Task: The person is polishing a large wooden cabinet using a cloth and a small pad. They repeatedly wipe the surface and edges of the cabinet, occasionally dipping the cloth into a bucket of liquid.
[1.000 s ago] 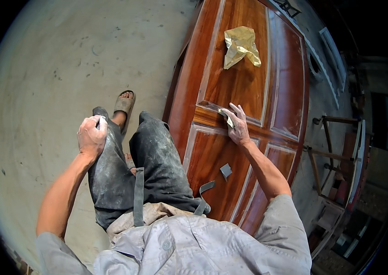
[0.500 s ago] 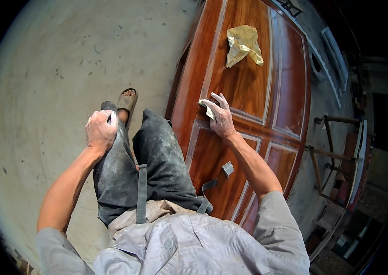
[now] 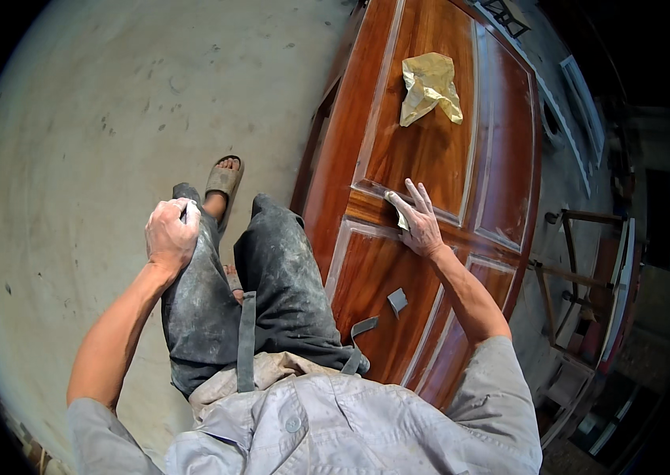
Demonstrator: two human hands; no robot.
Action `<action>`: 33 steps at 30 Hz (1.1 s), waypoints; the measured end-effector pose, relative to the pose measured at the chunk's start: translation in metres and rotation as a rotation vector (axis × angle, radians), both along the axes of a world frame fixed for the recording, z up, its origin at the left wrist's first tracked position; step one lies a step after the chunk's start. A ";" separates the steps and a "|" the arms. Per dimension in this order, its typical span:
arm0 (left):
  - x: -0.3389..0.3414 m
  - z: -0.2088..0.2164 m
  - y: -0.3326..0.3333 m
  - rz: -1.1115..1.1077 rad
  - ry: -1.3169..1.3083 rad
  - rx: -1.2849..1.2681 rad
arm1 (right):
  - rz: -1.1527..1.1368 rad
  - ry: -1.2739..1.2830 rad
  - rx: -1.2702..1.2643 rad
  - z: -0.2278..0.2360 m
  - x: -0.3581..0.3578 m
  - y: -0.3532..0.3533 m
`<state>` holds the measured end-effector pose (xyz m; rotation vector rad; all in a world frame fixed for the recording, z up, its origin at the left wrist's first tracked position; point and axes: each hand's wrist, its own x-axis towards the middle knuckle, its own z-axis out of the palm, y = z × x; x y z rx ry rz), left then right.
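A reddish-brown varnished wooden door (image 3: pixel 367 265) with raised panels lies flat on my right. My right hand (image 3: pixel 420 222), dusty white at the fingers, lies on its crosspiece by a panel's corner moulding. Beneath the thumb side of that hand is a small pale piece of sandpaper (image 3: pixel 403 222), partly hidden, while the other fingers stretch out. My left hand (image 3: pixel 173 233) is curled at my left knee, against the dusty dark trousers (image 3: pixel 200 317). Whatever its fingers close on, if anything, is hidden.
On the upper panel lies a crumpled yellowish sheet (image 3: pixel 430 87). A small grey folded piece (image 3: pixel 397 302) lies on the lower panel, near a loose dark strap (image 3: pixel 363 326). Wooden frames (image 3: pixel 576 269) stand beyond the door. Concrete floor (image 3: pixel 97 206) stretches on the left.
My right hand has slid to the right along the crosspiece, away from the door's near edge, with the sandpaper under it. My left hand stays at the knee. The view has shifted slightly.
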<state>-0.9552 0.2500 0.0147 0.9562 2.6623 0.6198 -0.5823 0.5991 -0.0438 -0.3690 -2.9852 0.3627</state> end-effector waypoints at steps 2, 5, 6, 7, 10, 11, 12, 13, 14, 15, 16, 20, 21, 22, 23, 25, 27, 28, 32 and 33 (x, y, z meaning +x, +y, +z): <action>0.007 0.007 0.012 -0.038 0.017 -0.033 | 0.022 0.039 -0.024 -0.009 -0.022 -0.008; 0.008 0.005 0.014 -0.076 0.043 -0.045 | 0.058 0.056 -0.021 -0.009 -0.042 -0.015; 0.004 0.000 0.008 -0.072 0.048 -0.030 | 0.066 0.026 0.005 -0.008 -0.033 -0.009; 0.000 -0.004 0.001 -0.067 0.053 -0.017 | 0.073 -0.004 0.031 -0.006 -0.022 -0.002; 0.001 -0.007 0.002 -0.035 0.055 -0.002 | 0.041 -0.028 0.051 -0.010 0.000 0.006; 0.004 -0.001 0.004 -0.030 0.063 -0.029 | 0.056 -0.019 0.051 -0.010 -0.015 0.000; 0.009 0.008 0.013 -0.039 0.053 -0.045 | 0.072 0.016 -0.004 -0.009 -0.030 -0.008; 0.008 0.007 0.015 -0.067 0.065 -0.039 | 0.093 0.057 -0.007 -0.011 -0.043 -0.012; 0.007 0.002 0.014 -0.086 0.074 -0.035 | 0.094 0.028 0.015 -0.009 -0.045 -0.011; 0.006 -0.002 0.011 -0.105 0.084 -0.031 | 0.094 -0.001 0.039 -0.006 -0.046 -0.011; 0.005 -0.004 0.005 -0.082 0.062 -0.025 | 0.087 -0.026 0.058 -0.007 -0.035 -0.008; 0.006 0.003 0.007 -0.041 0.033 -0.042 | 0.025 -0.012 0.031 -0.013 -0.004 -0.001; 0.009 0.009 0.012 -0.041 0.040 -0.067 | 0.043 -0.013 0.060 -0.011 -0.023 -0.008; 0.010 0.010 0.017 -0.092 0.056 -0.041 | 0.047 0.017 0.010 -0.012 -0.037 -0.013; 0.010 0.008 0.016 -0.107 0.067 -0.030 | 0.046 0.040 0.022 -0.014 -0.046 -0.015; 0.006 0.002 0.010 -0.135 0.088 -0.006 | 0.060 -0.062 0.057 -0.003 -0.040 -0.013; 0.003 -0.002 0.005 -0.104 0.087 -0.022 | 0.035 -0.030 0.003 -0.002 -0.009 0.001; 0.002 -0.005 0.005 -0.089 0.089 0.001 | 0.001 -0.040 0.024 -0.007 0.000 0.003; 0.010 -0.001 0.016 -0.153 0.110 0.001 | 0.040 0.036 0.010 -0.013 -0.045 -0.016; 0.009 -0.001 0.015 -0.148 0.114 -0.001 | 0.027 0.051 0.007 -0.013 -0.049 -0.017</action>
